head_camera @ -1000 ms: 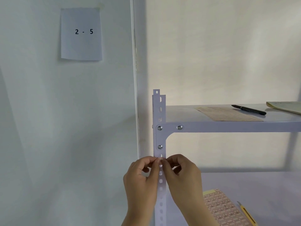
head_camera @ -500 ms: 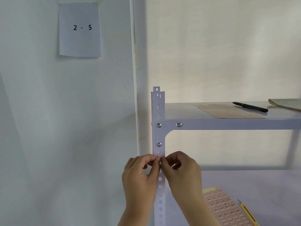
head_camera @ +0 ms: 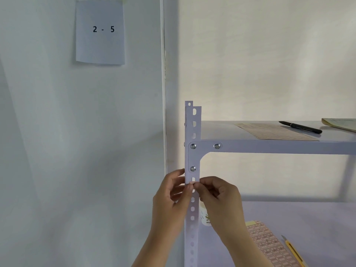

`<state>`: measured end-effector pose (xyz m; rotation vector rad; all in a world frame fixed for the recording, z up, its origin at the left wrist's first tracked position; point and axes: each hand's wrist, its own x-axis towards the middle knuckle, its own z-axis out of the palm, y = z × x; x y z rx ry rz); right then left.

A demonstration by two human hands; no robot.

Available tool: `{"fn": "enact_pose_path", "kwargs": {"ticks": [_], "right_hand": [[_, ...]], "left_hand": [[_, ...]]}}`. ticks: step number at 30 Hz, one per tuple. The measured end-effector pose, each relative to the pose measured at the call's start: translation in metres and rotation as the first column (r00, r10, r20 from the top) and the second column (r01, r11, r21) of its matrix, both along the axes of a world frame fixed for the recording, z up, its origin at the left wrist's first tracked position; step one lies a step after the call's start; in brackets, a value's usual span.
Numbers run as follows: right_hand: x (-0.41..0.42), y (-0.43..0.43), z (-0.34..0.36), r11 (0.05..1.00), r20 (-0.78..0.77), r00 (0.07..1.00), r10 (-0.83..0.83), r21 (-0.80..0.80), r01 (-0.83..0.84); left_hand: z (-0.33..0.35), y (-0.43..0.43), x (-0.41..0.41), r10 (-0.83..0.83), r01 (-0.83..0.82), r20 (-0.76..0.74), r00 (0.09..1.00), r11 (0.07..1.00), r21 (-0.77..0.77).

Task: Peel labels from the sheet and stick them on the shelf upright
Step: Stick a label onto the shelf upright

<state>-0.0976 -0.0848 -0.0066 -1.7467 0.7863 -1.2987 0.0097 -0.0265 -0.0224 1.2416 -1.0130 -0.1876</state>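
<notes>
Both hands at the shelf upright [head_camera: 192, 158], just below the lowest bracket screw [head_camera: 193, 168].

Right hand [head_camera: 221, 197]: thumb and forefinger pinched together at the front face of the upright, tips on a small pink-edged label [head_camera: 193, 182] that lies flat against the metal. Remaining fingers curled into the palm. Wrist comes up from lower right, back of hand toward the camera.

Left hand [head_camera: 170, 197]: thumb tip meets the right hand's fingertips at the lower edge of the label, pressing on the upright. The other fingers loosely spread and reach around the left edge of the upright, forefinger highest. Not closed on anything; whether it also pinches the label I cannot tell. Forearm rises from below, roughly parallel to the post.

Label sits across the upright, between two slots, top edge visible, lower part hidden by fingertips.

Label sheet [head_camera: 273, 245] lies on the lower shelf [head_camera: 317, 218], right of the right wrist, with a yellow utility knife [head_camera: 293, 253] just beside it. Another sheet [head_camera: 273, 132], a black marker [head_camera: 300, 127] and a pad [head_camera: 341, 123] lie on the upper shelf [head_camera: 279, 146]. Wall paper reads "2 - 5" [head_camera: 100, 32].
</notes>
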Motion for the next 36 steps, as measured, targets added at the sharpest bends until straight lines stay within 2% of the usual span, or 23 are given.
{"fn": "enact_pose_path", "kwargs": {"ticks": [6, 14, 19, 24, 33, 36], "right_hand": [[0.003, -0.003, -0.001, 1.000, 0.022, 1.000, 0.023, -0.001, -0.023], [-0.002, -0.001, -0.006, 0.991, 0.078, 0.988, 0.133, 0.000, -0.133], [0.000, -0.001, -0.005, 0.994, 0.084, 0.991, 0.103, 0.030, -0.106], [0.005, -0.004, -0.005, 0.999, 0.055, 0.998, 0.037, -0.019, -0.036], [-0.003, 0.004, -0.006, 0.986, 0.069, 0.985, 0.161, -0.057, -0.157], [-0.002, 0.007, -0.007, 0.991, 0.060, 0.990, 0.127, -0.051, -0.124]], "left_hand": [[0.006, -0.004, 0.007, -0.011, 0.013, -0.044, 0.999, 0.999, 0.052], [-0.003, 0.001, 0.008, -0.085, 0.085, 0.000, 0.996, 0.996, 0.037], [-0.002, 0.001, 0.007, -0.053, 0.053, -0.013, 0.999, 0.999, 0.012], [-0.002, -0.003, 0.007, 0.004, -0.004, -0.019, 1.000, 1.000, 0.015], [-0.008, 0.000, 0.006, -0.053, 0.053, 0.004, 0.999, 0.998, 0.020], [-0.008, 0.000, 0.007, -0.043, 0.042, 0.018, 0.999, 0.999, 0.029]]}}
